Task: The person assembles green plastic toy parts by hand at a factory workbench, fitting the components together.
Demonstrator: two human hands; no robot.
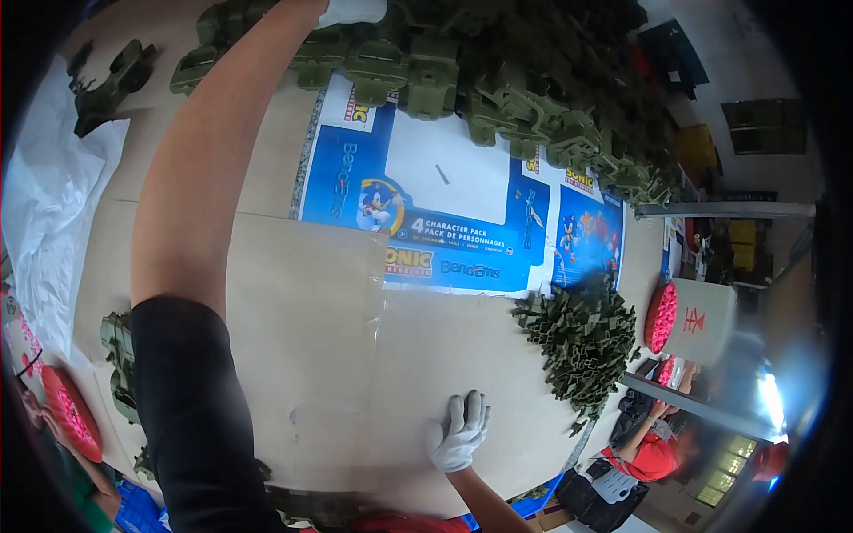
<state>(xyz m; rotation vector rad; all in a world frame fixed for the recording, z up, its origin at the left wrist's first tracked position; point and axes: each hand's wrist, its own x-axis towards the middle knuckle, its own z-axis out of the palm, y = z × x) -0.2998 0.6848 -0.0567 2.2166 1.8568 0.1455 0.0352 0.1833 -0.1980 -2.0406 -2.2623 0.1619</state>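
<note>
My left arm reaches far across the table (293, 355). Its white-gloved hand (354, 11) is at the top edge, beside a large pile of dark green molded plastic parts (431, 75). That hand is partly cut off and its fingers do not show clearly. My right hand (458, 435), also in a white glove, rests on the bare near part of the table, fingers stretched out and nothing in them. Beyond it to the right lies a heap of small dark green plastic pieces (582, 351).
A blue and white printed cardboard sheet (355, 178) lies flat mid-table, with a small dark sliver (442, 173) on it. White plastic sheeting (62, 213) drapes the left side. Metal bars (729, 210) border the right. Other people work at both sides, one in a red shirt (644, 457).
</note>
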